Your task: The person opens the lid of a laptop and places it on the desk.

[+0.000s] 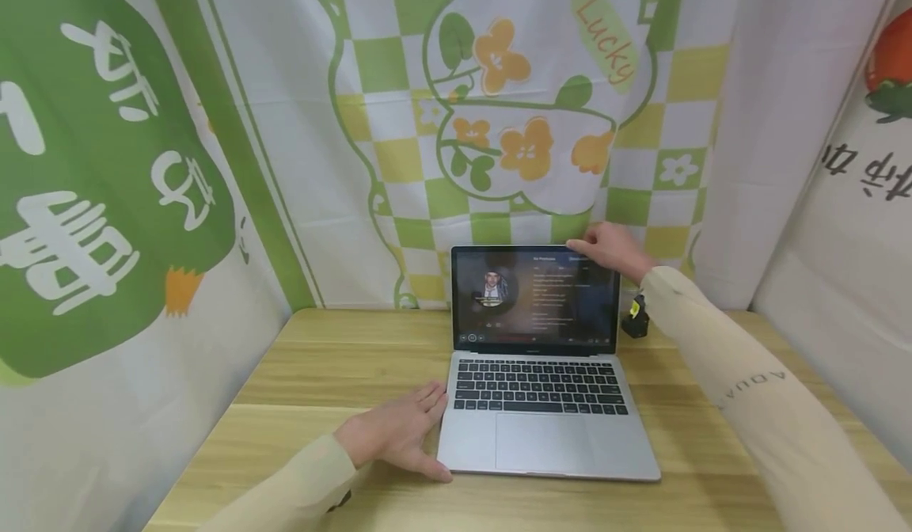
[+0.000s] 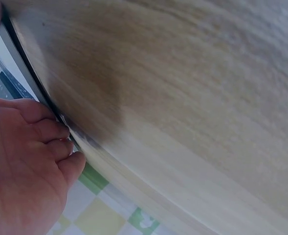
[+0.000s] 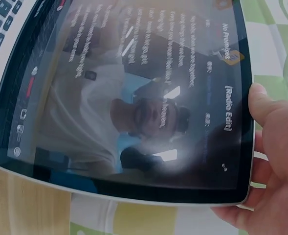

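Observation:
A silver laptop stands unfolded on the wooden table, its lit screen showing a round picture and lines of text. My right hand grips the top edge of the lid near its right corner. In the right wrist view the thumb of this hand lies on the screen's black border, with the other fingers behind the lid. My left hand rests along the left side of the laptop base, its thumb at the front corner. The left wrist view shows the palm and fingertips touching the base's edge.
The wooden table extends to both sides of the laptop. Patterned cloth hangs close behind the lid, and printed cloths stand at left and right. A small black device with a yellow mark shows below the right wrist.

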`<state>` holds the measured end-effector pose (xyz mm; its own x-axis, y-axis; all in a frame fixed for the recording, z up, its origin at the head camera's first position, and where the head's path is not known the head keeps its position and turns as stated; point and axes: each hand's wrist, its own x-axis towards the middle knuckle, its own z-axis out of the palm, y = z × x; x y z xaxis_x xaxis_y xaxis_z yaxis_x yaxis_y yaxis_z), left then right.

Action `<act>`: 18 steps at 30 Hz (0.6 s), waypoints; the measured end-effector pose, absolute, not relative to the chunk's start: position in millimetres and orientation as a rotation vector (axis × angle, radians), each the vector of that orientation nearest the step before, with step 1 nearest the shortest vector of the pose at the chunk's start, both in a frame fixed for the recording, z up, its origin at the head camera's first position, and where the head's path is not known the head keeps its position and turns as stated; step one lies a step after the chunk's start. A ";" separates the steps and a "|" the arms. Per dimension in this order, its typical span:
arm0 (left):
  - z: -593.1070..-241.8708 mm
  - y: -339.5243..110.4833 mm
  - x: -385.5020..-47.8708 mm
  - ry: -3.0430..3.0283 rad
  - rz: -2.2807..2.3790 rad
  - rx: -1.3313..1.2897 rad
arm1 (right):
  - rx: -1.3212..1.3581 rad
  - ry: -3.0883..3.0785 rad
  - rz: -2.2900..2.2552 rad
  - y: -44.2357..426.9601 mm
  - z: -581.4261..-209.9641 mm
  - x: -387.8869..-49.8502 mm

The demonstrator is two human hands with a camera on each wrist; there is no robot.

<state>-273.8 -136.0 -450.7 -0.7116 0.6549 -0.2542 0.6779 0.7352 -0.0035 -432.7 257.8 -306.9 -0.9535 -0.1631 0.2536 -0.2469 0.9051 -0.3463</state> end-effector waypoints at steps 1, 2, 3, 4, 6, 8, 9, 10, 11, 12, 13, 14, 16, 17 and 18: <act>-450.9 -136.0 -273.8 2.700 -0.140 1.053 | 0.317 -2.840 0.556 258.9 -307.6 -431.5; -451.0 -135.8 -273.8 2.701 -0.141 1.058 | 0.320 -2.832 0.552 260.1 -308.4 -430.9; -451.0 -135.7 -273.7 2.701 -0.144 1.062 | 0.324 -2.828 0.547 261.2 -309.2 -430.5; -450.7 -135.5 -273.7 2.702 -0.147 1.066 | 0.315 -2.825 0.558 262.3 -310.2 -430.6; -450.3 -135.0 -273.3 2.705 -0.149 1.082 | 0.308 -2.822 0.577 264.7 -311.8 -430.5; -450.0 -134.4 -272.9 2.705 -0.143 1.088 | 0.281 -2.815 0.609 267.9 -314.0 -430.7; -450.0 -134.1 -272.4 2.705 -0.141 1.089 | 0.265 -2.812 0.613 269.8 -315.5 -430.5; -449.9 -134.0 -272.1 2.705 -0.139 1.091 | 0.248 -2.799 0.603 271.7 -317.0 -430.3; -450.0 -133.8 -271.8 2.703 -0.137 1.091 | 0.239 -2.787 0.585 273.8 -318.8 -430.1; -449.8 -133.8 -271.5 2.702 -0.136 1.089 | 0.227 -2.772 0.567 275.8 -320.8 -430.0; -449.6 -134.0 -271.4 2.701 -0.137 1.085 | 0.227 -2.751 0.548 277.7 -322.6 -429.7; -449.8 -134.3 -271.6 2.701 -0.138 1.083 | 0.227 -2.734 0.526 279.6 -324.3 -429.8; -449.7 -135.3 -272.0 2.704 -0.140 1.083 | 0.227 -2.700 0.485 281.7 -326.8 -429.9; -449.6 -135.9 -272.2 2.706 -0.140 1.083 | 0.231 -2.691 0.489 282.5 -327.6 -430.0; -449.4 -136.8 -272.6 2.709 -0.139 1.084 | 0.230 -2.685 0.496 282.7 -328.0 -430.3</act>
